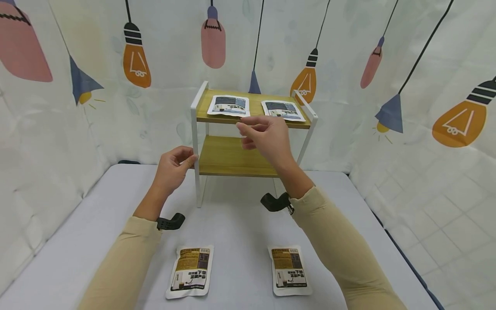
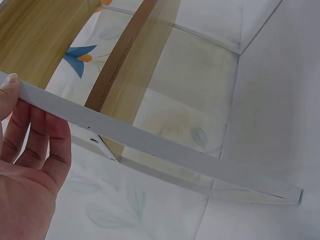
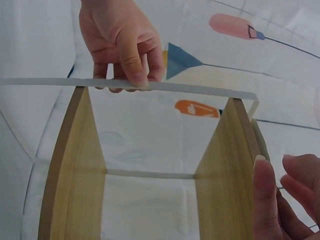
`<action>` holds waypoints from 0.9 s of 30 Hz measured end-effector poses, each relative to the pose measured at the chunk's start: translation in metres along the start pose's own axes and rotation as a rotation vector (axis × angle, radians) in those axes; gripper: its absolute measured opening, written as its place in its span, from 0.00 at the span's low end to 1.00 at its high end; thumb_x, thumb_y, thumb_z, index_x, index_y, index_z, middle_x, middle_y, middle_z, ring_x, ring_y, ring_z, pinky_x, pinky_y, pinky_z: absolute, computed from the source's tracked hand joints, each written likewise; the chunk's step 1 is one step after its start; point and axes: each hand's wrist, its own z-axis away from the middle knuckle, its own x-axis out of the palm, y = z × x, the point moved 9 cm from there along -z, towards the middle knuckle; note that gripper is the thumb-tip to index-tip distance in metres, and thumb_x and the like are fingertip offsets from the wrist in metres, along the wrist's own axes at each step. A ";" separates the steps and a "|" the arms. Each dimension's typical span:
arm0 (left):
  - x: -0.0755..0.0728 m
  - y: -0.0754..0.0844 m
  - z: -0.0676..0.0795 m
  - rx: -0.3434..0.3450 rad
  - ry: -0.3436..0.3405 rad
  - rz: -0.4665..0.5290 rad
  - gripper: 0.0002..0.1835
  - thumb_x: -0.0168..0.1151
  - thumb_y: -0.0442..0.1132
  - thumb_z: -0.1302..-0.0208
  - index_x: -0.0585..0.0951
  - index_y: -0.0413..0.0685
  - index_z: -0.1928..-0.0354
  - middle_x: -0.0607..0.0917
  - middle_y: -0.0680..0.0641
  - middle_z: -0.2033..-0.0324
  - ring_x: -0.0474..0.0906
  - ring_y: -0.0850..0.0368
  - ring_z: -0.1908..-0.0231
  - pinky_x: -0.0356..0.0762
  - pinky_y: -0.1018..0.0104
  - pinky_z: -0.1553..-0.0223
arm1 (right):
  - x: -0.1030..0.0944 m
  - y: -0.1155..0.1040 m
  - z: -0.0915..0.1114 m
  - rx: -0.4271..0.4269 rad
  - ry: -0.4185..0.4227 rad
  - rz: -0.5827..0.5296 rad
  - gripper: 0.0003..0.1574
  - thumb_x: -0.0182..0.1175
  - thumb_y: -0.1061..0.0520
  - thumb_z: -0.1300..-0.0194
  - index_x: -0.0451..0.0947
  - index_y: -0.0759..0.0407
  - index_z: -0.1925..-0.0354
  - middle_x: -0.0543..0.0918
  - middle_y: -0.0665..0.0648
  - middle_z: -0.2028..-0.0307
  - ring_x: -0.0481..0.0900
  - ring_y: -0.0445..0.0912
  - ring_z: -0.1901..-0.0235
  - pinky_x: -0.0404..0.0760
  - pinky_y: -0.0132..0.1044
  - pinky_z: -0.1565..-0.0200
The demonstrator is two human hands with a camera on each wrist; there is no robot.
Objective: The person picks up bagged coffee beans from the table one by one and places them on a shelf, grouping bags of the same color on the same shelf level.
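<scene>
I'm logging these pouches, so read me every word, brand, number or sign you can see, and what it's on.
No text is clear enough to quote reliably.
Left pouch on the table: Chinese-looking print, too small and blurred.
Right pouch there: the same.
Left pouch on the top shelf: too small and blurred.
Right pouch up there: likewise.

shelf boards (image 1: 232,156): wood-grained | frame (image 2: 150,138): smooth, metal-looking | pouches (image 1: 228,105): plastic-looking | sleeves (image 1: 120,258): cloth

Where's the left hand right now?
In the head view, the left hand grips the white left post of the shelf, between its upper board and lower board.
</scene>
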 end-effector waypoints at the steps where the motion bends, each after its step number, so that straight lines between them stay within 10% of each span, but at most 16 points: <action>1: 0.000 0.000 0.000 -0.002 0.001 -0.004 0.17 0.62 0.45 0.27 0.82 0.42 0.45 0.85 0.40 0.53 0.82 0.61 0.56 0.82 0.79 0.54 | 0.000 0.002 0.003 0.001 -0.003 -0.003 0.18 0.73 0.51 0.36 0.88 0.57 0.51 0.91 0.60 0.63 0.90 0.50 0.71 0.90 0.39 0.63; 27: -0.001 -0.003 0.000 -0.016 0.012 -0.017 0.16 0.62 0.45 0.26 0.82 0.43 0.44 0.85 0.46 0.54 0.81 0.61 0.56 0.82 0.80 0.54 | -0.016 0.072 0.065 0.033 -0.010 -0.044 0.20 0.72 0.51 0.35 0.87 0.55 0.47 0.91 0.60 0.57 0.90 0.59 0.64 0.90 0.40 0.61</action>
